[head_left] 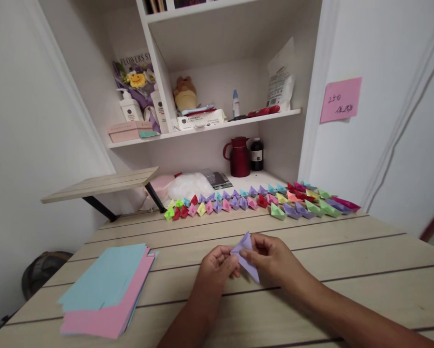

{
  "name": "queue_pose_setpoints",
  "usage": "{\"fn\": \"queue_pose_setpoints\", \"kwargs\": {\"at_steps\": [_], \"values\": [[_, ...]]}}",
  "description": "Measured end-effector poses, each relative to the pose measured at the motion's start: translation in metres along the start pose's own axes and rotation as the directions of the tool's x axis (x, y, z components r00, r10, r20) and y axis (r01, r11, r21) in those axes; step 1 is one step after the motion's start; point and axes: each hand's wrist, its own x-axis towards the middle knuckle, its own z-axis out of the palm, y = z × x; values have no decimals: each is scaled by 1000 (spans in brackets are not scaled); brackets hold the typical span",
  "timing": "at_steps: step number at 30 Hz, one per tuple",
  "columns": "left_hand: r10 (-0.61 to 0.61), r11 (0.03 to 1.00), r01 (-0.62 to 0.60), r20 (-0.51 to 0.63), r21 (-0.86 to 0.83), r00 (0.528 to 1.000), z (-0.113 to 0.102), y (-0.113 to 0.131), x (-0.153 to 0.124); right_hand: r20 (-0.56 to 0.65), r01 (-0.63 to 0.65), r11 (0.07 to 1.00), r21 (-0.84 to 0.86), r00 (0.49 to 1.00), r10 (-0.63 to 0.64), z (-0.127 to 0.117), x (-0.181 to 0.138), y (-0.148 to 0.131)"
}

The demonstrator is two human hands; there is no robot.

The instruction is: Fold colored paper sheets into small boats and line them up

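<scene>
A folded piece of purple paper is held just above the table, between both hands. My left hand pinches its left side with thumb and fingers. On the other side, my right hand grips it, the thumb lying flat across the paper's face. The paper has a pointed top and a slanting lower corner; some of its folds are hidden behind the fingers. Beyond the hands, several small folded paper boats in many colours stand in rows along the back of the table.
A stack of blue and pink paper sheets lies at the left on the slatted wooden table. A small raised wooden stand is at the back left. Behind, white shelves hold a red jug, a dark bottle and toiletries.
</scene>
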Motion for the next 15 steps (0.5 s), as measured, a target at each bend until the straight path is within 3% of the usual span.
{"fn": "queue_pose_setpoints", "kwargs": {"at_steps": [6, 11, 15], "values": [[39, 999, -37, -62, 24, 997, 0, -6, 0, 42, 21, 999, -34, 999, -19, 3, -6, -12], [-2, 980, -13, -71, -197, 997, -3, -3, 2, 171, 12, 988, 154, 984, -39, 2, -11, -34], [-37, 943, 22, -41, -332, 998, -6, 1, 3, 196, -54, 970, 236, 981, 7, 0, -11, -41]]}}
